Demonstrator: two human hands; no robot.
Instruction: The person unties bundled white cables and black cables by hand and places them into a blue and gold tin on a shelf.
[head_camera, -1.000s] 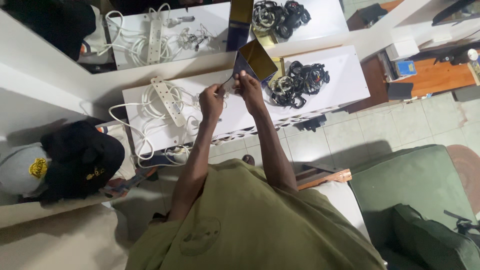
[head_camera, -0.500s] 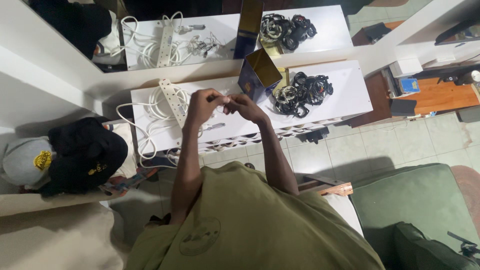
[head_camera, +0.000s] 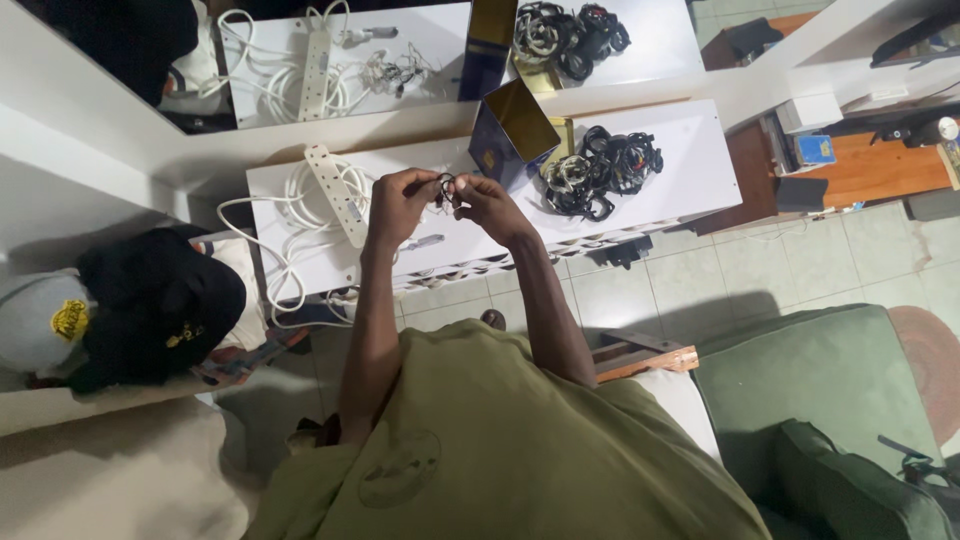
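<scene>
Black and thin, one small coiled cable (head_camera: 444, 188) sits pinched between my two hands over the white table (head_camera: 690, 160), my left hand (head_camera: 398, 203) and right hand (head_camera: 482, 203) both curled closed on it. Its loop is too small to tell which way it runs. At three o'clock lie one open blue box (head_camera: 510, 135) and one heap of black cables (head_camera: 600, 170); at nine o'clock, one white power strip (head_camera: 333, 193).
</scene>
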